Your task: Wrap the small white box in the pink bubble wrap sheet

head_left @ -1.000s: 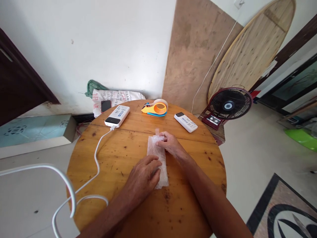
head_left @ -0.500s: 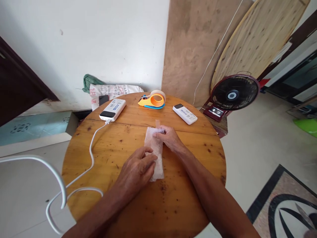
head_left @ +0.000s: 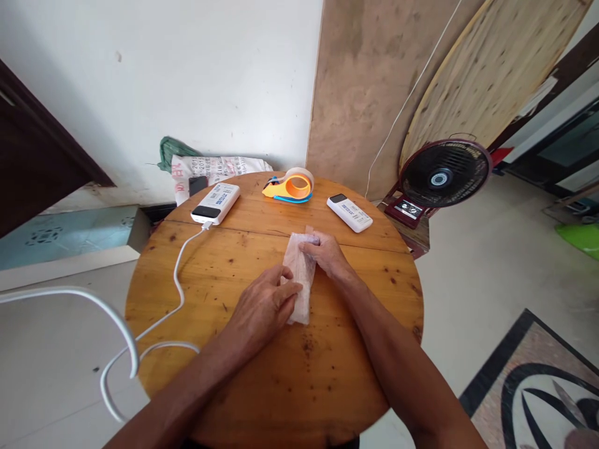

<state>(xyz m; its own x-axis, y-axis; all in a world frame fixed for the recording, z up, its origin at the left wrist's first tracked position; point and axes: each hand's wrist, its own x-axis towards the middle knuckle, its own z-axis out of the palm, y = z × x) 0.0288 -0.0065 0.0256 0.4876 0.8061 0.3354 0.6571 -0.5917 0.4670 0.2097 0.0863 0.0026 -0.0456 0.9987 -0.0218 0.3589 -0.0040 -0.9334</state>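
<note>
A long white bubble-wrap bundle [head_left: 301, 277] lies on the round wooden table [head_left: 224, 268], pointing away from me. My left hand [head_left: 263, 307] presses down on its near half, fingers curled over its left edge. My right hand [head_left: 324, 252] grips the far end, with a short strip of tape poking out past the fingertips. What is wrapped inside is hidden.
At the table's far side lie an orange tape dispenser [head_left: 289, 186], a white remote [head_left: 349, 212] and a white power bank [head_left: 216, 202] with a white cable [head_left: 180, 282] trailing off left. A black floor fan [head_left: 440, 177] stands right of the table; sacks lean against the wall.
The bundle has shifted slightly away from me and looks narrower. My left hand has slid up along it. My right hand stays on the far end.
</note>
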